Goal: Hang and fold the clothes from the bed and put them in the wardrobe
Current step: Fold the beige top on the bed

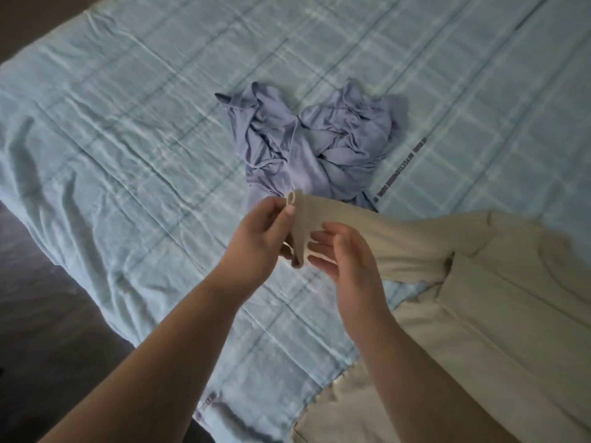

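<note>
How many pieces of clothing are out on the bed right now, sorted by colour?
Beige: 1, the beige garment, its sleeve end held up by the left hand and right hand
Lavender: 1, the crumpled lavender garment, lying on the light blue bedsheet
Total: 2

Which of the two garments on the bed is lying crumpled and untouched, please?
The lavender garment, bunched mid-bed beyond both hands. The beige garment is being handled: its sleeve end is gripped by the left hand and right hand.
</note>
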